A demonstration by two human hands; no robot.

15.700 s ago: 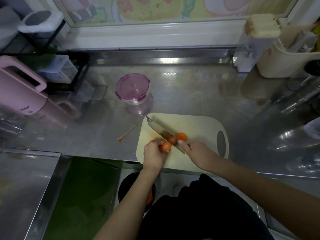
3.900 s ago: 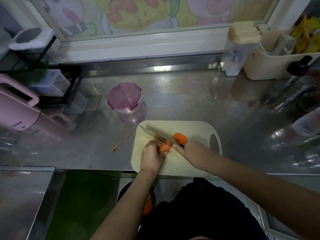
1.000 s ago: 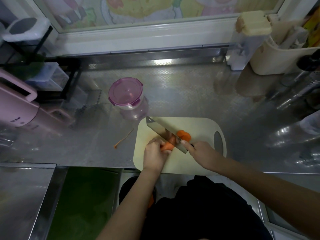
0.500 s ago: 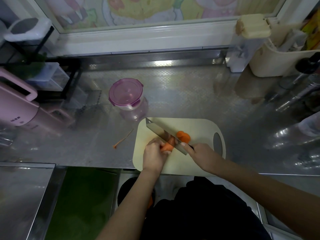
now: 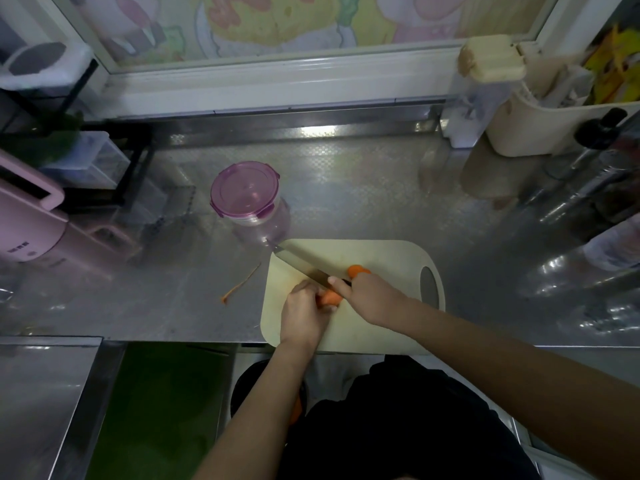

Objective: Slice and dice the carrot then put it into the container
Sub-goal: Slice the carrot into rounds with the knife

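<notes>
On the steel countertop (image 5: 363,202), the purple-lidded container (image 5: 245,194) stands just beyond the cutting board (image 5: 381,327), where the left hand (image 5: 303,315) grips the carrot piece (image 5: 330,298), the right hand (image 5: 372,297) clamps the knife (image 5: 301,263) against it, and cut slices (image 5: 358,270) lie beside that hand.
</notes>
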